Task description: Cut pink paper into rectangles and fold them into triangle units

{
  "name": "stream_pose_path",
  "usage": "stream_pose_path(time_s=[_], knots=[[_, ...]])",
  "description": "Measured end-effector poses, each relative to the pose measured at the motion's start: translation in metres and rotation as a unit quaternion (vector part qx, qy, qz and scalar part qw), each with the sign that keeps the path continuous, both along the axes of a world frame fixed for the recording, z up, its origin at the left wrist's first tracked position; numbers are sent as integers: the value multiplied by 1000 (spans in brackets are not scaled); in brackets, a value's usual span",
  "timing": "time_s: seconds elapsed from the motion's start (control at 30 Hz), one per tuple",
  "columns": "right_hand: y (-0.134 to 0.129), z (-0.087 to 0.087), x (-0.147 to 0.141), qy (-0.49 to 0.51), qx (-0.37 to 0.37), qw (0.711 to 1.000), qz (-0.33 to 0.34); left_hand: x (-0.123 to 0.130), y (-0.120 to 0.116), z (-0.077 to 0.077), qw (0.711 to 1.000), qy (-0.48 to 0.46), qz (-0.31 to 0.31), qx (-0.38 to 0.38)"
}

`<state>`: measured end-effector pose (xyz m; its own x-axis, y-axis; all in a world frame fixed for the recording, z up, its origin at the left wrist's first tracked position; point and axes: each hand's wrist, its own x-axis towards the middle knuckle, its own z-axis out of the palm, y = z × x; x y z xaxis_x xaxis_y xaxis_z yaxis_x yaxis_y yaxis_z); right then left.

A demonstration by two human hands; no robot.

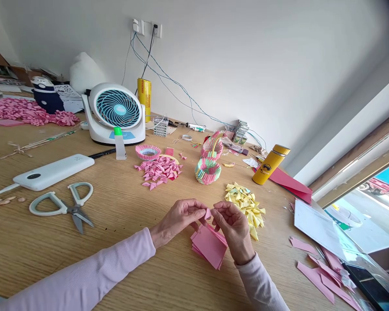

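Between my fingertips is a small folded piece of pink paper (208,214). My left hand (178,219) pinches it from the left, and my right hand (232,226) closes on its right side. Just below them lies a stack of pink paper rectangles (210,247). A pile of folded yellow pieces (245,205) is beyond my right hand. Folded pink pieces (160,169) form a heap farther back on the left. Behind my hands stand a green-and-pink paper basket (208,171) and a pink one with a handle (212,148).
Scissors (74,210) lie open at the left near a white power strip (53,172). A fan (118,112) and a glue bottle (119,144) stand behind. At the right are a yellow flask (270,165), pink paper scraps (316,278) and a phone (369,285).
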<state>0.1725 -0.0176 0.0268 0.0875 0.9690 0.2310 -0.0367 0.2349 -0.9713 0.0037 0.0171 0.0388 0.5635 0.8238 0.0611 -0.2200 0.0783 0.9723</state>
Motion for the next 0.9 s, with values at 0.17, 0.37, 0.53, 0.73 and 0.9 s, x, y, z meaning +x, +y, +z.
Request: stream_pose_path(time_s=[0.17,0.37,0.53,0.73,0.9], knots=[[-2,2,0,-36,10,999,-35,1,1,-2,1000,15,7,0],[-4,6,7,-221,15,974,-38,0,5,-9,997,50,38,48],[-5,8,9,-256,59,965,-26,-1,3,-4,984,98,53,141],[-4,6,8,-261,50,964,-6,-3,3,-2,978,104,47,176],[-3,2,8,-265,42,963,-7,-2,4,-8,978,94,51,179]])
